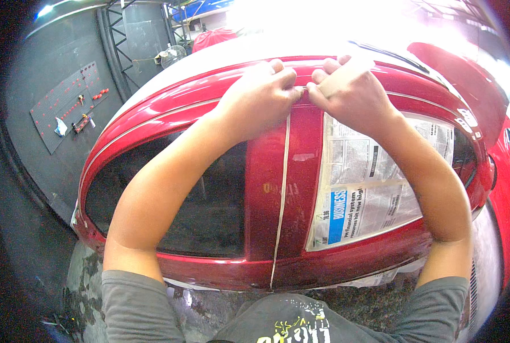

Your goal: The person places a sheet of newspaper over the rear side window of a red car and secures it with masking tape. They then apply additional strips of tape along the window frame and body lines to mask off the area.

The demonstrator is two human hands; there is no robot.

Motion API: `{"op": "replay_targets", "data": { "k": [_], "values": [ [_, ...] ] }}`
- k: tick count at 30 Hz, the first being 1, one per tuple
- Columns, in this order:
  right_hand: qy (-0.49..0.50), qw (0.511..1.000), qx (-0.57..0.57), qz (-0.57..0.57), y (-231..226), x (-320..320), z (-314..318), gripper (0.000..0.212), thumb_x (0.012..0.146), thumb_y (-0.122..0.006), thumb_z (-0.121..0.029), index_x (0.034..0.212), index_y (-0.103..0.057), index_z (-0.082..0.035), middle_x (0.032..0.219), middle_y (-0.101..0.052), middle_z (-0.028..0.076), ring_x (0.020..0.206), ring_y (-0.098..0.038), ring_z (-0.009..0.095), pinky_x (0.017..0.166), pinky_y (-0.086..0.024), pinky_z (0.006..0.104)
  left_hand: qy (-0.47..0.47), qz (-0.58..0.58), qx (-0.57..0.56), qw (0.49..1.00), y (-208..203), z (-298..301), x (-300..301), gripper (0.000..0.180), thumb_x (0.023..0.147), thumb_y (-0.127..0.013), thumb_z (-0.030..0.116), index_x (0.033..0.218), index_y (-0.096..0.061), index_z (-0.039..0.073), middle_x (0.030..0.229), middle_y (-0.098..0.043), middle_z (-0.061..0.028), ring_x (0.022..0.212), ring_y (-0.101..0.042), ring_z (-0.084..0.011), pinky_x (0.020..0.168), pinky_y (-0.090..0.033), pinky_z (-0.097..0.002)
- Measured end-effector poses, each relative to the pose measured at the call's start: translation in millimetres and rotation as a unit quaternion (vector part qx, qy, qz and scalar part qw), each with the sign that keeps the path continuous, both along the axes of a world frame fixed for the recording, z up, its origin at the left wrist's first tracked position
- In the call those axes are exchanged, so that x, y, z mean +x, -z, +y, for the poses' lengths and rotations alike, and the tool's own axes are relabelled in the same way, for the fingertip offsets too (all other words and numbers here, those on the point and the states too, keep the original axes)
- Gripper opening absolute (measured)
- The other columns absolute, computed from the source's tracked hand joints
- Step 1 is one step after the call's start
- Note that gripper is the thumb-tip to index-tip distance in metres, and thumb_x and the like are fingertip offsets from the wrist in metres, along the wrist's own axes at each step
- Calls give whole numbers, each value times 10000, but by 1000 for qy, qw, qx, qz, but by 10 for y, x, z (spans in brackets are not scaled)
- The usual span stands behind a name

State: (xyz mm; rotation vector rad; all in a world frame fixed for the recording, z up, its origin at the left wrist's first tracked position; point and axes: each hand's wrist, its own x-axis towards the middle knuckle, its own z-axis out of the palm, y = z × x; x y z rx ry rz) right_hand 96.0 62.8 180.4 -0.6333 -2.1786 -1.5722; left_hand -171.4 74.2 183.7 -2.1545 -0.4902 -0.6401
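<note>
Both my arms reach up to the roof edge of a red car (265,171). My left hand (258,94) is closed in a pinch at the roof edge; its fingertips hide what they grip. Close beside it, my right hand (358,100) is closed around a pale, cream-coloured band that looks like a roll of masking tape (346,78). The thumbs almost meet. Below them, a thin pale strip (283,188) runs down the gap between the doors. Newspaper (369,166) with taped edges covers the window on the right; the dark window (206,194) on the left is uncovered.
A dark wall with a pegboard (66,108) of small items stands at the left. Beyond the car are a fan (172,55) and a red cover (214,38). A raised red panel (460,74) and another red car body (503,194) are at the right.
</note>
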Motion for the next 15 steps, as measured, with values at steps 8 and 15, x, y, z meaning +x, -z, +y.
{"op": "replay_targets", "data": {
  "k": [8, 15],
  "values": [
    [-34, 982, -80, 165, 114, 167, -180, 497, 979, -811, -215, 1474, -801, -258, 1091, -728, 69, 1037, -687, 274, 934, -527, 489, -32, -68, 32, 997, 222, -345, -98, 449, 1014, -779, 319, 1449, -796, 211, 1298, -674, -88, 1240, -612, -317, 1123, -470, -502],
    [-5, 989, -42, 143, 303, 15, -157, 521, 1033, -810, -407, 1538, -763, -290, 1251, -701, 65, 1198, -624, 262, 1045, -472, 473, -32, -214, 9, 976, 185, -511, -654, 153, 974, -873, 242, 1077, -907, 134, 1090, -763, -53, 1102, -677, -288, 1021, -512, -450]
  ]
}}
